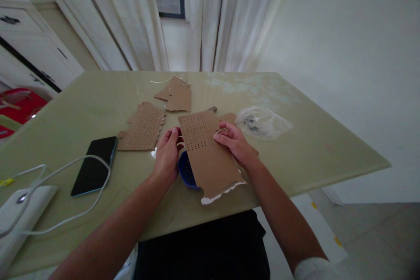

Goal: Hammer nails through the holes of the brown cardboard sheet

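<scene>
Perforated cardboard sheet (206, 151), torn white lower edge, left hand (168, 154) and right hand (235, 142) fingers pinching its sides

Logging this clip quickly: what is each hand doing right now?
Left hand: closed on the left edge of the punched cardboard piece.
Right hand: closed on the same piece's right edge.

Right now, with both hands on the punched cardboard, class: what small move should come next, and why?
Probably lower the cardboard piece flat onto the table. The left hand and right hand pinch its side edges, and it hangs tilted over a blue object, its torn lower edge reaching toward the table's near edge.
</scene>
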`<state>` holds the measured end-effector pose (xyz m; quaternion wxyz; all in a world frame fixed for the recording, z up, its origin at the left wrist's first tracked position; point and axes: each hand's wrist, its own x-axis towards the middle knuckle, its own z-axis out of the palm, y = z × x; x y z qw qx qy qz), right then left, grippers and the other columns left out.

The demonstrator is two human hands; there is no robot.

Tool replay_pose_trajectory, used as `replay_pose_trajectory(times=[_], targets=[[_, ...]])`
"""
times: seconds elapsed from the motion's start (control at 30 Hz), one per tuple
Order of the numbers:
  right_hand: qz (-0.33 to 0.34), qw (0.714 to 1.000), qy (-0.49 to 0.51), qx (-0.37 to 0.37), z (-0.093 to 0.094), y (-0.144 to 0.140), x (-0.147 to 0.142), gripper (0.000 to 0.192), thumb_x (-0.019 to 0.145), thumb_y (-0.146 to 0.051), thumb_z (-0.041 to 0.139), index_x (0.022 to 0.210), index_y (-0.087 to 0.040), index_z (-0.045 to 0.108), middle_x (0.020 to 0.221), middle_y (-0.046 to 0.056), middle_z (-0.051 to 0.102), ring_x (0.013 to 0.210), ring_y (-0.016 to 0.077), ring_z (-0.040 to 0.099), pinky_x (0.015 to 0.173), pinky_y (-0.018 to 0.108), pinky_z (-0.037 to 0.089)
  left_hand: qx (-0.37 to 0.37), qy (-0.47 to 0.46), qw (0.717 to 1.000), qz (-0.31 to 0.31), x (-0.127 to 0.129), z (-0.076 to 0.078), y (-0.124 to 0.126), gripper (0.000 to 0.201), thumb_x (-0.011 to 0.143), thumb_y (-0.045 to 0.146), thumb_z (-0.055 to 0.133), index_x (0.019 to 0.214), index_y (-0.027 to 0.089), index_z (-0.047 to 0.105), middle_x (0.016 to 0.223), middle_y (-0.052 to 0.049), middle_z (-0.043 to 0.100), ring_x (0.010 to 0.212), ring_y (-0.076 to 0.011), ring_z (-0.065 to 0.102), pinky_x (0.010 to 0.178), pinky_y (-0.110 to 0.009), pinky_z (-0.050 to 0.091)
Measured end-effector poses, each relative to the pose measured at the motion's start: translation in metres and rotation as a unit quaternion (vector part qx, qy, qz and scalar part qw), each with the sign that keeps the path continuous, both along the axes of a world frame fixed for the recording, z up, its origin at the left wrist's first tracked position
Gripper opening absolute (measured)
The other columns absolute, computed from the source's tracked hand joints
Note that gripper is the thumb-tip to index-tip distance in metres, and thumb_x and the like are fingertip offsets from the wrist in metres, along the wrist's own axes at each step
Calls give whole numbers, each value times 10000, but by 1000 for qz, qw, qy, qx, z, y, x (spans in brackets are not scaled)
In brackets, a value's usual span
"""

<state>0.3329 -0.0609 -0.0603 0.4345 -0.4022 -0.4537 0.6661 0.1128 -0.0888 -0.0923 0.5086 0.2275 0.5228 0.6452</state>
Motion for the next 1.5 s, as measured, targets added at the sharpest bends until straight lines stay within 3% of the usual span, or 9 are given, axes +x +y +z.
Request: replay_pose_trajectory(times=[0.17,0.27,0.37,0.53,0.7,0.87,1.13,1.5], targets=[[-35,999,-4,20,-3,-5,-8,512,718,-480,990,1036,-264,651,762,-56,731,619,148,642,607,279,500,56,39,995,78,5,-2,4,336,1005,556,756,947,231,688,886,-4,672,714,-118,588,651,-231,475],[-36,999,18,20,-4,-8,-12,501,733,-490,983,1032,-274,644,818,-41,771,657,166,683,644,300,544,108,48,981,155,2,1,17,329,1048,519,722,920,223,654,802,25,609,638,-96,510,601,-212,423],[-41,998,41,22,-4,-9,-15,493,717,-485,990,997,-277,641,870,-22,808,711,187,726,681,318,578,119,54,973,189,-6,4,29,339,1071,514,696,915,220,633,777,38,584,602,-85,479,565,-202,392],[-82,996,44,-4,2,-1,-11,519,624,-464,1022,926,-259,654,790,-37,778,634,159,676,603,283,534,98,60,982,152,-12,0,28,339,1043,507,736,903,214,639,746,44,576,574,-80,482,531,-193,381],[-69,996,53,-30,4,1,-8,536,581,-467,1045,917,-245,692,779,-20,773,621,159,660,582,288,521,87,70,986,124,-7,-5,23,340,1018,524,751,906,217,655,749,46,578,565,-80,484,522,-198,379],[-32,999,5,3,-1,-5,-12,490,671,-503,1024,955,-250,716,725,-40,708,555,122,550,521,258,401,84,87,986,114,-5,-7,24,351,1023,556,728,919,228,657,762,46,571,580,-88,476,543,-209,394],[-40,997,-48,52,-4,-2,-12,439,699,-509,997,902,-225,732,685,-52,610,600,113,482,538,260,311,80,92,987,100,-3,-8,22,304,1054,504,687,931,227,667,770,38,573,598,-97,481,551,-208,396],[-53,994,-67,64,-11,5,-11,473,702,-533,987,937,-235,706,720,-47,640,654,134,551,606,275,417,70,108,988,90,-2,-8,20,307,1042,535,685,967,237,673,799,31,586,614,-110,482,575,-226,410]])
